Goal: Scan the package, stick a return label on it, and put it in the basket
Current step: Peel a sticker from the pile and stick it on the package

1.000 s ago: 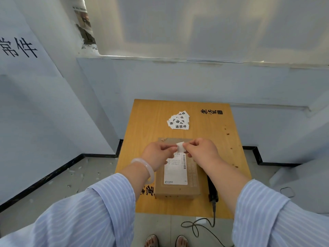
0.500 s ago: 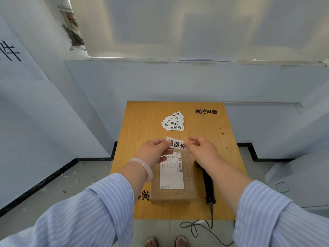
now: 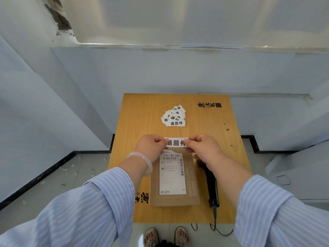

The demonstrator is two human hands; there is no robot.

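A flat brown cardboard package [image 3: 191, 186] with a white shipping label lies at the near middle of the small wooden table [image 3: 146, 122]. Both hands hold one white return label [image 3: 176, 142] with black characters, stretched flat just above the package's far end. My left hand [image 3: 151, 146] pinches its left end and my right hand [image 3: 201, 147] pinches its right end. A black barcode scanner [image 3: 211, 186] lies on the table right of the package, partly under my right forearm. No basket is in view.
A loose pile of several more return labels [image 3: 174, 115] lies farther back on the table. The scanner's cable [image 3: 215, 227] hangs off the near edge to the floor. White walls close in on the left and behind; a grey step is at the right.
The folded label has been spread out flat between both hands, its printed side now facing up. The hands moved slightly apart; the view shifted a little.
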